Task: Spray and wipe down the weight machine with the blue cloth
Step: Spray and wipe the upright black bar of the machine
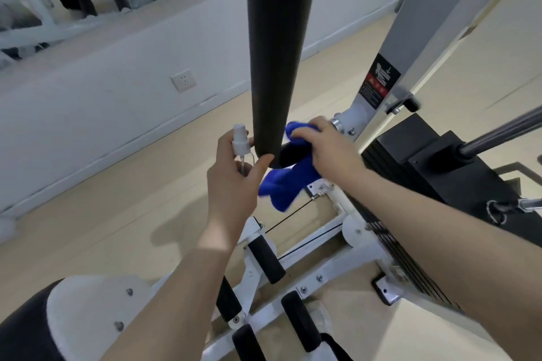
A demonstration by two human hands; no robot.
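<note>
Here left hand (234, 182) fingers grip spray bottle (241, 141); right hand (325, 146) presses blue cloth (286, 184).

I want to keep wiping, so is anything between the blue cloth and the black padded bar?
Nothing visible. The right hand presses the blue cloth straight against the lower end of the black padded bar. The left hand, gripping the spray bottle, sits on the bar's other side.

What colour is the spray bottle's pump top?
White, on the spray bottle held in the left hand; the head view shows it.
</note>
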